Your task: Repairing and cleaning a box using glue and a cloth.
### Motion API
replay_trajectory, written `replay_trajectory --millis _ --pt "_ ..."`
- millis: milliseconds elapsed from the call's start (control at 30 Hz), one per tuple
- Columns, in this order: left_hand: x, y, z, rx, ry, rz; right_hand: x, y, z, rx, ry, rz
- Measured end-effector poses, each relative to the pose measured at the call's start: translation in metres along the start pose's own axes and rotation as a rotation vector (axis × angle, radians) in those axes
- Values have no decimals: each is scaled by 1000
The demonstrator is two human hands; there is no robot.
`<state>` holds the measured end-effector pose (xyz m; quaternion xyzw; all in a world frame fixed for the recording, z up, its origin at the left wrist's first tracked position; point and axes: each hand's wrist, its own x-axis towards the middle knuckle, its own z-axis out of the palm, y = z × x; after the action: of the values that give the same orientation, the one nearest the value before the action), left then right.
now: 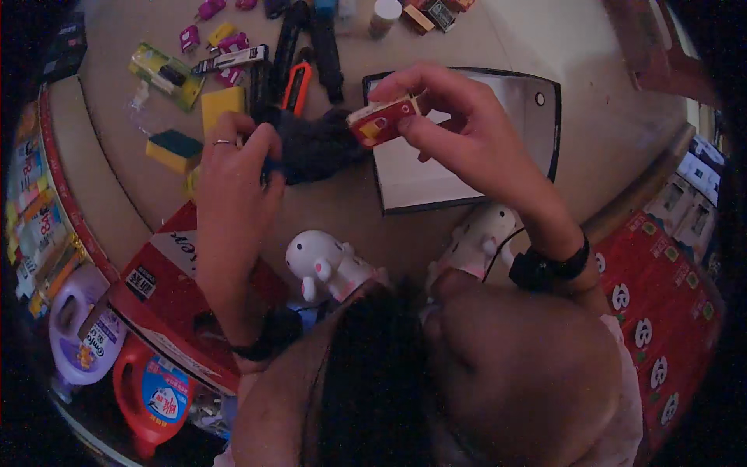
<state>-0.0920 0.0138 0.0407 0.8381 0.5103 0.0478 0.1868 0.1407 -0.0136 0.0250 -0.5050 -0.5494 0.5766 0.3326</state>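
In my right hand (467,117) is a small red and yellow box (379,124), shaped like a matchbox, pinched between thumb and fingers. That hand is above the left side of a shallow white box with a black rim (424,185). My left hand (237,167) has its fingers loosely bent and apart, with nothing visible in them. It hovers beside a crumpled dark cloth-like bundle (319,146) and a yellow sponge (221,107). A second sponge, yellow and dark green (174,148), lies left of that hand.
Beyond my hands lie an orange-and-black utility knife (296,87), a packaged item on a yellow-green card (166,75), several pink pieces and a white-capped jar (384,17). Two white figurines (323,258) stand near me. Red boxes (167,272) and detergent bottles (156,393) are at left.
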Motion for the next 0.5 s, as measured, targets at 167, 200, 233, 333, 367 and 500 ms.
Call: replay_trajectory --millis 167,200,233,333,367,500 --pt "4 0 1 43 16 85 -4 -1 5 155 58 70" --pt "4 1 -1 -8 -91 49 -4 -1 6 197 66 88" --pt "4 1 -1 -59 -199 14 -4 1 6 206 69 85" --pt "1 -7 40 -23 -102 127 -3 0 7 244 55 83" --pt "-3 -11 55 25 -80 111 -3 -1 7 259 39 90" --pt "-1 -13 81 76 -53 66 -3 1 3 270 23 101"
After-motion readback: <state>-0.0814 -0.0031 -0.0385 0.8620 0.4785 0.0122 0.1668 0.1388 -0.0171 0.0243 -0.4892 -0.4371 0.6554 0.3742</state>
